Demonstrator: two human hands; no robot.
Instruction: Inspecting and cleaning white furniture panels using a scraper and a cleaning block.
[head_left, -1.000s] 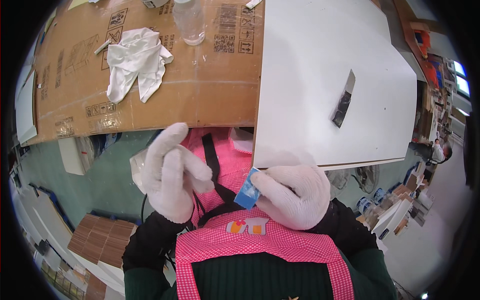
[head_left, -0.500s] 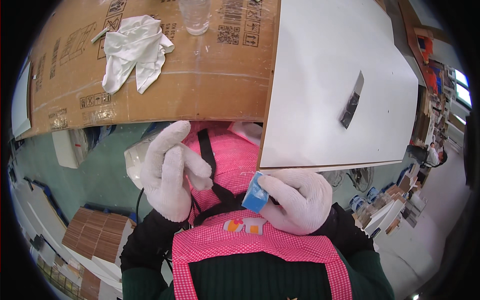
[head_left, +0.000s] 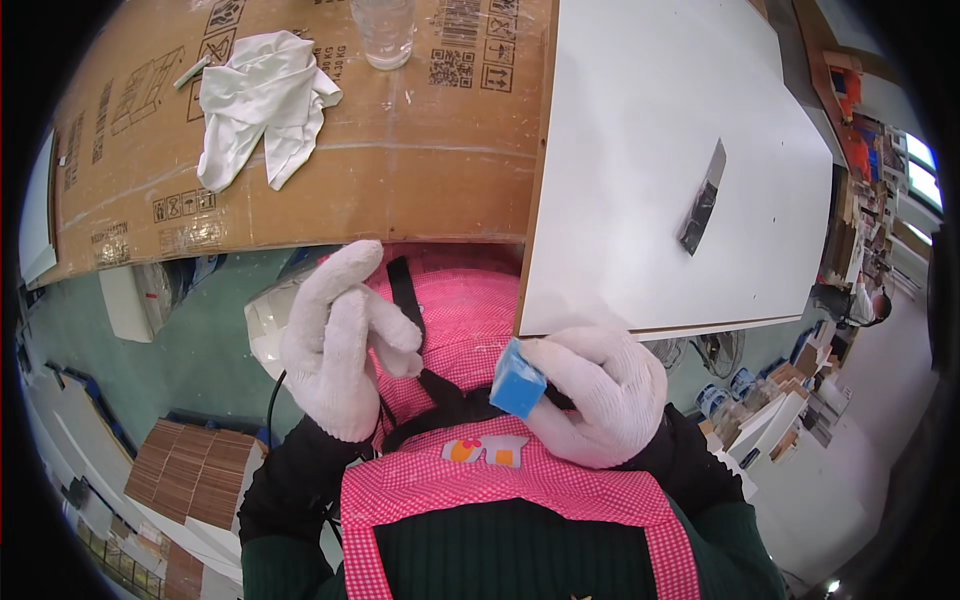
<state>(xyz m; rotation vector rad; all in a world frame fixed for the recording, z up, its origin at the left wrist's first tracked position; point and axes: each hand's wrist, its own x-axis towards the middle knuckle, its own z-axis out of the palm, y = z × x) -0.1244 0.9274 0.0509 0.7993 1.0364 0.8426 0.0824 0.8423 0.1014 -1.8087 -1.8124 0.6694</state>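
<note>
Both my hands wear white knit gloves and hover over my pink checked apron (head_left: 470,310). Between the thumb and fingers of my right hand (head_left: 605,395) is a small blue block (head_left: 518,384), pinched at its edge, close to the near edge of a white panel (head_left: 620,240). My left hand (head_left: 335,355) has its index finger stretched out and the others half bent apart; nothing shows in it. On the white panel lies a blade with a black-wrapped handle (head_left: 704,200).
Left of the panel, a large cardboard sheet (head_left: 430,190) bears a crumpled white cloth (head_left: 262,105) and a clear cup (head_left: 385,35). Brown panels (head_left: 185,470) are stacked at lower left. A fan (head_left: 718,355) stands on the floor at right; farther off is another person (head_left: 860,303).
The blue block has tilted in my right hand and shows more of its face. My left hand keeps its pose. The view has shifted slightly.
</note>
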